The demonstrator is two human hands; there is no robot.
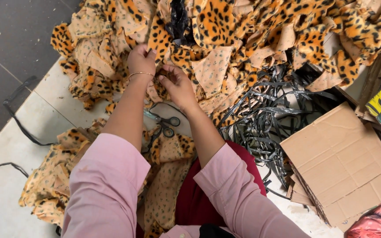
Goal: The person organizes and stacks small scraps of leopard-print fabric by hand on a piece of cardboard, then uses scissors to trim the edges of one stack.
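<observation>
left hand (141, 59) and right hand (177, 86) pinching leopard-print fabric pieces (212, 66), fingertips partly buried, scissors (166, 124) half hidden beneath forearm

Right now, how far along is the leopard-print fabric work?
Seemingly done: a smaller heap of pieces lies by the left knee. In hand: both hands, left hand and right hand, pinch one leopard-print piece. Left: the big pile ahead. Scissors lie idle.
</observation>
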